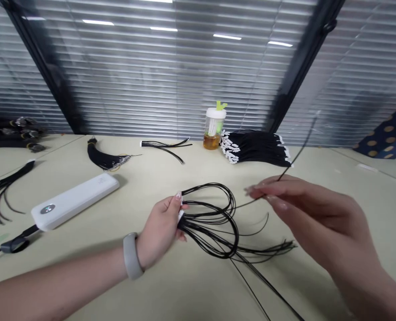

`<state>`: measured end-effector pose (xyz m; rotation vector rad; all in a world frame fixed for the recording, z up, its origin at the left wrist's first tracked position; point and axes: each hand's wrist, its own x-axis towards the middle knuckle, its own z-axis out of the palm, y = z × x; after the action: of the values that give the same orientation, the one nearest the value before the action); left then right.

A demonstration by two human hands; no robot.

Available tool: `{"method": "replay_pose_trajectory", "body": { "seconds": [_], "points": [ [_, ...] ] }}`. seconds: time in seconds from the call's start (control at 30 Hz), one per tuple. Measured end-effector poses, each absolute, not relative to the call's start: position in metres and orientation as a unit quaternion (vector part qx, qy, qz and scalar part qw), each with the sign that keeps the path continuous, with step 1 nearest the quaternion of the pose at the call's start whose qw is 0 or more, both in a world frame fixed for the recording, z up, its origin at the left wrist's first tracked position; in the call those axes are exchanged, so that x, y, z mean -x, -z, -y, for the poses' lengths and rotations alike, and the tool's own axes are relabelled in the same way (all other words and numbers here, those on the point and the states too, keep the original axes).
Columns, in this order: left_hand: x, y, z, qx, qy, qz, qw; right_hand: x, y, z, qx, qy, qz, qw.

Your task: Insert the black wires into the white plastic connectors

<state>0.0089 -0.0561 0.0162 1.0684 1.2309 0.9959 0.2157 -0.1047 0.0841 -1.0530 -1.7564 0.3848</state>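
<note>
My left hand (161, 227), with a grey band on its wrist, grips the white connector end of a black cable bundle (224, 256). Thin black wires loop out to the right from it, and their loose ends spread over the table. A second white connector (180, 216) shows beside my left fingers. Raised at the right, my right hand (318, 218) pinches one thin black wire (300, 151) between thumb and fingers. That wire runs from the bundle through the pinch and sticks up to a small pale tip.
A white power bank (80, 200) lies left on the table (144, 290). Behind stand a lidded cup (214, 129) and a stack of black cables (258, 147). More cable bundles (106, 156) lie at the back left; a dotted blue item (390, 136) is far right.
</note>
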Motion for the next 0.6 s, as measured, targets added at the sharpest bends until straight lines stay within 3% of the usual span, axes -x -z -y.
{"method": "replay_pose_trajectory", "body": {
  "seconds": [0.13,0.27,0.6],
  "points": [
    [-0.007,-0.013,0.055,-0.458,-0.431,-0.521,0.577,-0.212,-0.081,0.102,0.313,-0.473,0.643,0.516],
    [-0.006,-0.010,0.054,-0.467,-0.441,-0.506,0.576,-0.210,-0.075,0.093,0.251,-0.641,0.539,0.485],
    [-0.008,-0.014,0.056,-0.455,-0.426,-0.507,0.596,-0.206,-0.044,0.065,0.356,-0.690,0.373,0.508]
  ]
}}
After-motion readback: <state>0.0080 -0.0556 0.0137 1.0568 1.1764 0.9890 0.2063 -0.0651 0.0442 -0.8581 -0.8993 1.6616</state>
